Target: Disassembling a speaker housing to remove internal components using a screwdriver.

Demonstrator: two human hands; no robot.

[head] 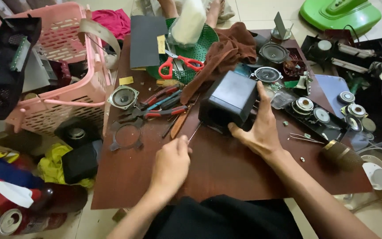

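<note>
My right hand is spread wide against the near side of the black, boxy plastic speaker housing, thumb on its lower front edge and fingers up its right face; it braces the box more than it grips it. The housing sits tilted near the middle of the dark brown wooden counter. My left hand is curled closed around a thin metal rod-like tool, its tip aimed at the housing's lower left corner.

With so loose a hold, I judge a hard push from the tool could slide or tip the box toward the brown cloth at the far edge. A slip could also drive the tip toward my right thumb. The red-handled pliers and loose round speaker driver lie near my left wrist, easy to knock.
</note>
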